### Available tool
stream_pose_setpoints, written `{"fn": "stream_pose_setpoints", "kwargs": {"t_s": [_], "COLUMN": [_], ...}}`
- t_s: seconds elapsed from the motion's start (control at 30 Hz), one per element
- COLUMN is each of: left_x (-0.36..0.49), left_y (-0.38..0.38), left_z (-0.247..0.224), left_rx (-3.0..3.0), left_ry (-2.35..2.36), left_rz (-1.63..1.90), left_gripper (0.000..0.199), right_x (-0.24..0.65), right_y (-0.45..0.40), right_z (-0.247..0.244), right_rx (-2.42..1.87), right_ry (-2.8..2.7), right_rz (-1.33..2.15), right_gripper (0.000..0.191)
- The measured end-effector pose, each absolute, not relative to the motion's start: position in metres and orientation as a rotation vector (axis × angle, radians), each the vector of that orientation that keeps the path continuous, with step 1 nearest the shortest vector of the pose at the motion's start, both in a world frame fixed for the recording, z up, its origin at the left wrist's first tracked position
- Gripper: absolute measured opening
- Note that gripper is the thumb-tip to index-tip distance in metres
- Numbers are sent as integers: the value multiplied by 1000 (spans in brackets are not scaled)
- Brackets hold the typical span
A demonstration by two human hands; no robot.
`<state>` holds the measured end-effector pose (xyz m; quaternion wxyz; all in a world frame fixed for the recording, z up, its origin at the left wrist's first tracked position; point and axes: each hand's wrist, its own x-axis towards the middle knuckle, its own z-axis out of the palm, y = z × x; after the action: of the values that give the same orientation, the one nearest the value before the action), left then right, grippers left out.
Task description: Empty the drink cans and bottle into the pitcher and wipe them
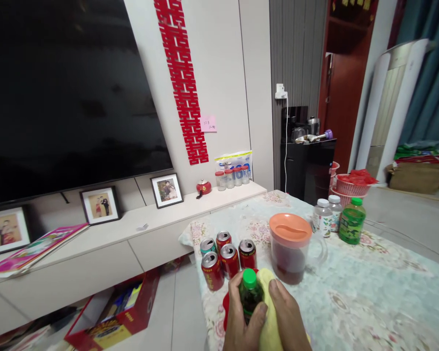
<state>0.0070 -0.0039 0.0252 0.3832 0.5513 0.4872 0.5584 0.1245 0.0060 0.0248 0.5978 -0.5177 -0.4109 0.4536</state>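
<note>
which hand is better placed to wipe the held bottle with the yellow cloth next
Probably the right hand: it already has the yellow cloth beside the held bottle, while the left hand grips that bottle and could steady it.

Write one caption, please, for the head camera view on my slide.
Left hand holds a green-capped bottle, right hand holds a yellow cloth against it, near five drink cans.

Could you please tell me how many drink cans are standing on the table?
5. The teal can and a red can stand at the back; the left can, middle can and right can stand in front. Any hidden behind them would not show.
</note>
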Motion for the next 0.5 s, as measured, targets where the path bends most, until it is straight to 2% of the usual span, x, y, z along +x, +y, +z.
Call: {"fn": "stream_pose_setpoints", "kwargs": {"t_s": [0.2,0.37,0.5], "left_x": [3,6,12], "left_y": [-6,-4,-2], "left_z": [25,21,17], "left_rx": [1336,1326,1373], "left_ry": [1187,1208,1202], "left_rz": [1383,1436,1507], "left_gripper": [70,64,64], "right_x": [124,122,120], "right_y": [4,25,37], "right_z": [60,58,31], "right_rx": [-1121,-1022,-1097], "right_ry": [-1252,-1132,-998], "right_rz": [827,1190,1227], "right_gripper": [52,56,57]}}
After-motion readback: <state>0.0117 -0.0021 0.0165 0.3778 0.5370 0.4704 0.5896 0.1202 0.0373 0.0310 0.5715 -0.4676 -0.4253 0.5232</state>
